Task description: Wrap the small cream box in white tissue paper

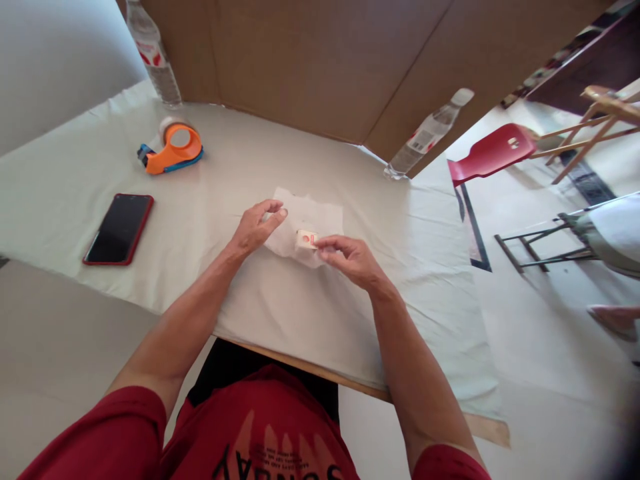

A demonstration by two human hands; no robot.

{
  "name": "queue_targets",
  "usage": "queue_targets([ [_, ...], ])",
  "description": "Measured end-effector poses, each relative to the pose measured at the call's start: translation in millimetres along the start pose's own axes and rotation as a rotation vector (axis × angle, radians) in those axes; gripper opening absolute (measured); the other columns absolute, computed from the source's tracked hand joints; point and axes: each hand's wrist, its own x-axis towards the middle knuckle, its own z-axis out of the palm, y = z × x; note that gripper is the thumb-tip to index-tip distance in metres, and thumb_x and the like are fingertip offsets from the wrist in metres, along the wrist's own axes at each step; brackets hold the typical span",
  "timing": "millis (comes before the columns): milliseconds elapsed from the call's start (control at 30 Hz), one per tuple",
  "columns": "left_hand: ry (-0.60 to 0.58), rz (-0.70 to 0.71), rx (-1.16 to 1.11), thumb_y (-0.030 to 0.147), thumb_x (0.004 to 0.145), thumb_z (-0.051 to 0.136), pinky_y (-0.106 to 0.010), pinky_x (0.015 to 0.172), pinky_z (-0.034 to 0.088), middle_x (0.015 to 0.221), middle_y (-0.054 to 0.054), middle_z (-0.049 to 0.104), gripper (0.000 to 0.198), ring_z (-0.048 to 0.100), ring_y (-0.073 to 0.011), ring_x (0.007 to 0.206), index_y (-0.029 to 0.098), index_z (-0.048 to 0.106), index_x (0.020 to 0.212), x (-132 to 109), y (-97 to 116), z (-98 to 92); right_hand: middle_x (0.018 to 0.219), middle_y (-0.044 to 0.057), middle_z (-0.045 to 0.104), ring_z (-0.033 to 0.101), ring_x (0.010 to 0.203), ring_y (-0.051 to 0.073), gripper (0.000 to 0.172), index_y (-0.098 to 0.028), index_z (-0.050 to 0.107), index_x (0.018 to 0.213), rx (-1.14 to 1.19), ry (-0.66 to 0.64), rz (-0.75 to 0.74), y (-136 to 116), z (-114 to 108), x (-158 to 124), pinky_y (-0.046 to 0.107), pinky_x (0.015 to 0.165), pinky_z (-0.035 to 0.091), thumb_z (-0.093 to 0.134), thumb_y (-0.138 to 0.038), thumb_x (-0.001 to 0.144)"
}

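Observation:
A small cream-coloured box (306,239) with red-orange print lies on a crumpled sheet of thin white paper (323,215) in the middle of the table. My right hand (350,259) is at the box's right side, thumb and forefinger closed on its edge. Over the left part of the sheet, my left hand (257,227) hovers with its fingers loosely curved and a small gap between thumb and forefinger. Nothing shows in that hand. Its lower fingers are partly hidden from view.
An orange tape dispenser (173,152) and a red-cased phone (119,230) lie to the left. Water bottles stand at the back left (155,57) and right (425,139), by a cardboard panel (300,67). A red chair (495,153) and a person's foot (615,317) appear at right.

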Motion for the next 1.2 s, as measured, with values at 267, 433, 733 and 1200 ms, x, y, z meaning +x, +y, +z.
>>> queue_targets([
  [267,-0.406,-0.091,0.122,0.045,0.082,0.058,-0.029,0.056,0.048,0.057,0.001,0.063,0.035,0.06,-0.017,0.05,0.019,0.072,0.1,-2.7,-1.4,-5.3,0.09,0.004,0.077,0.069,0.081,0.02,0.027,-0.021,0.076,0.099,-0.123,-0.144,0.086,-5.5,1.9,-35.2,0.034,0.076,0.054,0.063,-0.041,0.087],
  [433,-0.335,0.144,0.334,0.029,0.074,0.055,-0.032,0.074,0.054,0.084,-0.005,0.073,0.045,0.068,-0.0208,0.078,0.016,0.07,0.113,-1.7,-9.0,0.9,0.127,0.012,0.068,0.066,0.106,0.026,0.047,-0.023,0.065,0.125,-0.271,0.194,-0.032,12.5,13.0,-7.5,0.04,0.084,0.055,0.067,-0.037,0.08],
  [733,-0.569,0.311,0.557,0.054,0.072,0.072,-0.051,0.123,0.025,0.16,-0.022,0.036,0.096,0.029,-0.0382,0.151,0.012,0.036,0.151,-10.5,-14.8,19.6,0.124,0.013,0.07,0.065,0.109,0.028,0.049,-0.019,0.063,0.122,-0.376,0.351,-0.018,35.7,5.6,1.2,0.048,0.098,0.051,0.067,-0.038,0.077],
  [1200,-0.591,0.309,0.633,0.057,0.073,0.073,-0.051,0.126,0.01,0.163,-0.017,0.034,0.096,0.023,-0.0351,0.154,0.019,0.035,0.153,-11.3,-15.9,19.8,0.13,0.013,0.066,0.058,0.126,0.03,0.034,-0.025,0.066,0.12,-0.58,0.548,-0.163,14.0,-12.7,-47.2,0.053,0.109,0.044,0.06,-0.038,0.089],
])
